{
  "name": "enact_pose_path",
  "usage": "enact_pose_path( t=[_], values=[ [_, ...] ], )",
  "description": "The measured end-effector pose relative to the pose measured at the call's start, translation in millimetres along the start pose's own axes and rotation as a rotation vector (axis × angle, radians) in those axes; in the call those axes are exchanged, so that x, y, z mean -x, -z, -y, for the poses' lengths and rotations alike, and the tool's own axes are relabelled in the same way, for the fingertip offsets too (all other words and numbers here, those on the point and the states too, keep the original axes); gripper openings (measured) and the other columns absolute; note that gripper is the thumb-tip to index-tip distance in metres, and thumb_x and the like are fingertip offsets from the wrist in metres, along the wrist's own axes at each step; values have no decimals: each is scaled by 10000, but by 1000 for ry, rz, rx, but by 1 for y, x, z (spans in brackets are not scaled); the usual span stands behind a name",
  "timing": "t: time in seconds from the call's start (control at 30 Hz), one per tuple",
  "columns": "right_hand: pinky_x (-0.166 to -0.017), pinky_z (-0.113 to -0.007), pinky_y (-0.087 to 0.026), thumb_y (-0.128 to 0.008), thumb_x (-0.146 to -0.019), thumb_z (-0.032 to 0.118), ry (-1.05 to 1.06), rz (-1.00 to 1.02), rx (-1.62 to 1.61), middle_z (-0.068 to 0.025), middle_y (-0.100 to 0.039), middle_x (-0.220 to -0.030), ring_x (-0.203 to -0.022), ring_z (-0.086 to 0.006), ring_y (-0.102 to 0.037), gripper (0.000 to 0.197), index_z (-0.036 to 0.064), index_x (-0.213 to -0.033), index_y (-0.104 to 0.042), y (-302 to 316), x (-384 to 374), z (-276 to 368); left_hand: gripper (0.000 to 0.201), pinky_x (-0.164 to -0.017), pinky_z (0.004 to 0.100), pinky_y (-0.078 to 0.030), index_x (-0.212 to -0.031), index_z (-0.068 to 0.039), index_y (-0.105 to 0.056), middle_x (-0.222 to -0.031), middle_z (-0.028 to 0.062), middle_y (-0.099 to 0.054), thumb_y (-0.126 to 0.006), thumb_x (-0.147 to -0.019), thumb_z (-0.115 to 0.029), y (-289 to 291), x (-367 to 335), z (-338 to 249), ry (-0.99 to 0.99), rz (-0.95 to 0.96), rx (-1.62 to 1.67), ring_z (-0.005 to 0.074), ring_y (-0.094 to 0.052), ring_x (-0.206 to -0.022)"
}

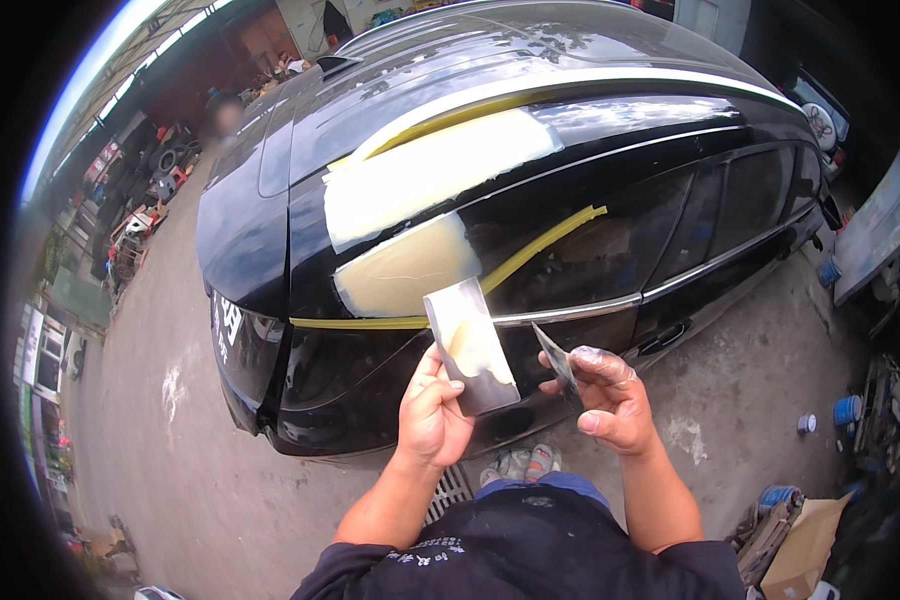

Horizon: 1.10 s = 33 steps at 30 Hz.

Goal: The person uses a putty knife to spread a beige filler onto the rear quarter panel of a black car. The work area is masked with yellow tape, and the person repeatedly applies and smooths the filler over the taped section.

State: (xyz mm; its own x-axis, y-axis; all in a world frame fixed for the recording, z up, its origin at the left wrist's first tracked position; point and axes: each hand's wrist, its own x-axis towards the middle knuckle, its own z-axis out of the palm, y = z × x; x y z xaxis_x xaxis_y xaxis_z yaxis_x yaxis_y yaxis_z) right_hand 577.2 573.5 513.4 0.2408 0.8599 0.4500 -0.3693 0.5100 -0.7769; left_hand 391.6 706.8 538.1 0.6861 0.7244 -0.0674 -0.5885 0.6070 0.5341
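My left hand (435,415) grips a flat grey putty board (490,398) by its edge, with cream putty (475,350) smeared across it. Just to its right, my right hand (620,400) holds a thin, dark scraper blade (560,368) between thumb and fingers, tilted and apart from the board. Grey smears coat those fingertips. Beyond both hands is a black car (245,170), its rear corner bearing a broad pale filler patch (440,175) and a smaller tan one (405,270) below. Yellow masking tape (545,246) borders the lower patch; another strip follows the trim.
By my feet lies a drain grate (448,497) in the concrete floor. Blue cans (848,409) and an open cardboard box (805,550) are at the right, near a leaning pale panel (882,225). Tyres (175,157) and clutter line the far left, where another person (223,112) is.
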Motion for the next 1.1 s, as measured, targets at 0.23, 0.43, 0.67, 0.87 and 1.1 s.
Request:
enact_pose_path(
  t=[0.23,0.43,0.67,0.87,1.1],
  values=[
    [-1077,-391,-392,-774,-769,76,-77,75,426,-166,-599,-1323,-1287,-276,-514,519,29,-1261,-615,-8,-15,6,630,-1090,452,-428,-1453,12,-290,-1377,180,-518,-411,-842,107,-33,21,-7,-85,81,-38,284,-519,-1290],
    [-1008,-468,-505,-627,-862,167,-60,-239,-137,-174,-535,-1357,-1247,-310,-558,530,56,-1362,-493,28,-9,14,635,-1121,493,-400,-1464,14,-263,-1409,201,-480,-386,-847,104,-45,23,-15,-358,81,-203,308,-485,-1326],
    [-1004,-464,-511,-669,-796,-6,-106,-338,-153,-162,-621,-1237,-1156,-274,-621,729,63,-1451,-358,-5,3,33,644,-1130,521,-380,-1478,-17,-259,-1445,191,-441,-379,-857,102,-41,20,2,-549,97,-226,315,-436,-1364],
    [-992,-319,-461,-692,-811,-84,-190,-131,105,-122,-581,-1226,-1147,-171,-573,951,104,-1563,-141,-23,0,29,663,-1129,531,-377,-1506,-72,-251,-1492,182,-392,-380,-878,98,-43,24,13,-554,280,-182,328,-409,-1384],
    [-982,-307,-460,-694,-797,-87,-254,-72,112,-109,-565,-1229,-1159,-154,-553,955,92,-1561,-149,-30,-13,36,473,-1122,414,-351,-1469,-22,-369,-1449,159,-464,-436,-1001,-21,-33,31,10,-408,456,-479,282,-451,-1344]
  ],
)
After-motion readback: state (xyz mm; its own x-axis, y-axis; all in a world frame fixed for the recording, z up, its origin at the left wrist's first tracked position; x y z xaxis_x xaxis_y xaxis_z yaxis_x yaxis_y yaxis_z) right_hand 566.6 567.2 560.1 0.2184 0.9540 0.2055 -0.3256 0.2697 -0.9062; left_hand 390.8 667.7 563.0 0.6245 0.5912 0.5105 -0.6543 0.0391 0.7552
